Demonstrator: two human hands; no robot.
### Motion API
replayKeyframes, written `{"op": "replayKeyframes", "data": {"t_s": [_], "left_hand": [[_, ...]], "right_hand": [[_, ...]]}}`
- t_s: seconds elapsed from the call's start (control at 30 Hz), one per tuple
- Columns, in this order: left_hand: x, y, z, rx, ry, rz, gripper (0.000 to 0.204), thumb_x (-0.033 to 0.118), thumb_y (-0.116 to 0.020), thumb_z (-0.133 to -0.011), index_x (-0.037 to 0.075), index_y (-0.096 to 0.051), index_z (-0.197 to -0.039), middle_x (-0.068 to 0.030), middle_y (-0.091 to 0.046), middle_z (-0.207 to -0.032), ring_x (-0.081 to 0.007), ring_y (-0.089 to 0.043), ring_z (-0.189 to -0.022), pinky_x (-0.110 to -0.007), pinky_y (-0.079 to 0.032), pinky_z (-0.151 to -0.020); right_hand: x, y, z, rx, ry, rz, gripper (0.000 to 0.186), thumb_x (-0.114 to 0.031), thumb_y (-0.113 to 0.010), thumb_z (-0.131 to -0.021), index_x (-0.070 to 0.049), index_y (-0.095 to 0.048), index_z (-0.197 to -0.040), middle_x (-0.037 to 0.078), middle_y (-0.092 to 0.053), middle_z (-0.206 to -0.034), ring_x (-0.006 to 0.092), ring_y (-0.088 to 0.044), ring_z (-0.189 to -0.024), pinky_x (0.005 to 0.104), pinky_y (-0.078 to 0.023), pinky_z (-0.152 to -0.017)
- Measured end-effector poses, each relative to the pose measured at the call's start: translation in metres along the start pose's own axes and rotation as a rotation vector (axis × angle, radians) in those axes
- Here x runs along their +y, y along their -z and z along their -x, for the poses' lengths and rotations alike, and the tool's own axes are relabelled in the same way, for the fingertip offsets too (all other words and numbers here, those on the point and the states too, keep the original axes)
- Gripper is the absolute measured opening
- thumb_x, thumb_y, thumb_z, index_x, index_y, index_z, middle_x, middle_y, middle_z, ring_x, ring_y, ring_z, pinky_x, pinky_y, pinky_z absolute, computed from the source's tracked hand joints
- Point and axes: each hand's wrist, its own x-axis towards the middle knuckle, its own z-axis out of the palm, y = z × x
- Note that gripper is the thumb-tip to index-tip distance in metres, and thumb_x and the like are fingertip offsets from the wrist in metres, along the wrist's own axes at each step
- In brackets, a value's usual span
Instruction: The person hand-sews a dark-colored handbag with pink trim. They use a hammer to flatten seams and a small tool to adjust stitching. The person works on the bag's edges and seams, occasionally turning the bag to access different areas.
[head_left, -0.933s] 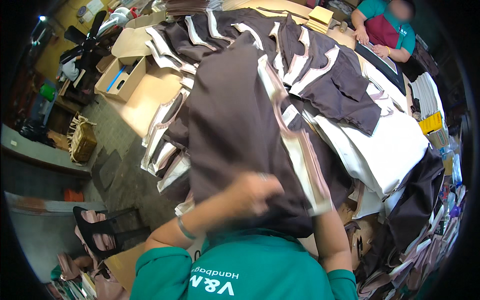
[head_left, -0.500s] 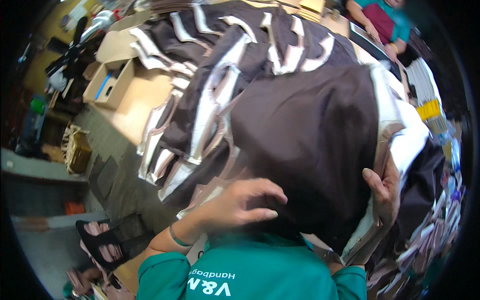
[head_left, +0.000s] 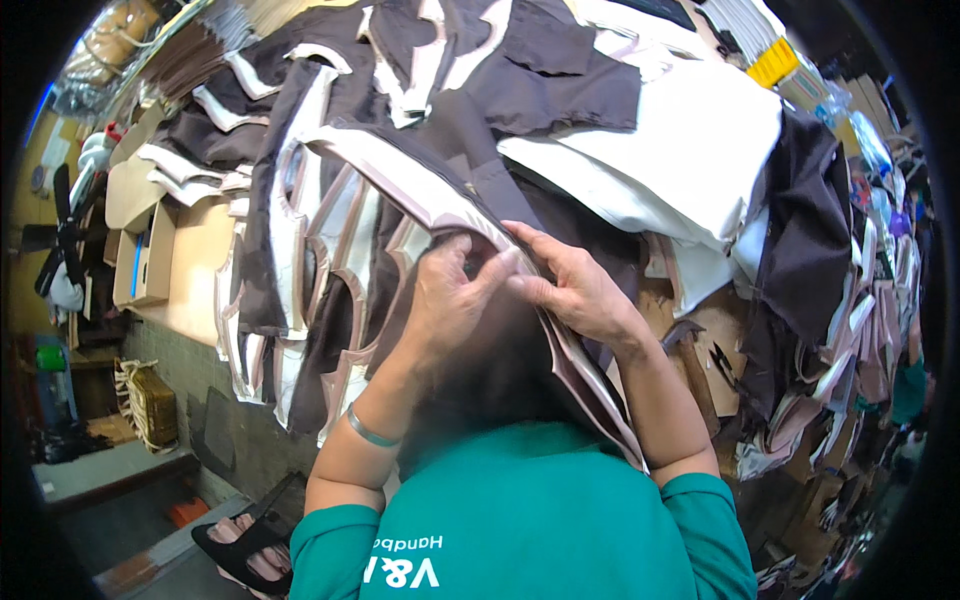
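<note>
Dark panels (head_left: 570, 90) spread over the workshop's tabletop (head_left: 193, 285). In the head view, near and central, left hand (head_left: 452, 292) and right hand (head_left: 583, 298) each have a closed grip on the brown piece's (head_left: 395, 185) pale edge; aligning its layers before pressing seems wise.

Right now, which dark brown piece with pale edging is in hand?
The nearest piece, before the green shirt: left hand and right hand grip its pale edge. The other pieces lie farther off, unheld.
</note>
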Motion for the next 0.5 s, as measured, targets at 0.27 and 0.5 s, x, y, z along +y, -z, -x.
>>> {"op": "replayKeyframes", "data": {"t_s": [0.27,0.5], "left_hand": [[0.002,-0.039,-0.006,0.104,-0.044,-0.156,0.016,0.012,-0.063,-0.078,-0.001,-0.054,-0.077,-0.0046,-0.056,-0.066,-0.0083,-0.05,-0.06,-0.025,-0.041,-0.054],[-0.028,-0.058,0.007,0.132,0.048,-0.016,0.011,0.008,-0.059,-0.081,0.001,-0.051,-0.076,-0.0009,-0.054,-0.067,-0.0066,-0.05,-0.063,-0.02,-0.041,-0.056]], "right_hand": [[0.032,0.01,0.032,0.323,-0.084,-0.263,0.02,-0.016,-0.052,-0.088,0.002,-0.056,-0.097,0.001,-0.059,-0.078,0.0047,-0.05,-0.077,0.0208,-0.042,-0.07],[0.043,0.029,0.066,0.448,-0.072,0.066,0.019,-0.017,-0.058,-0.084,-0.001,-0.055,-0.094,0.006,-0.061,-0.079,0.011,-0.058,-0.068,0.0248,-0.047,-0.061]]}}
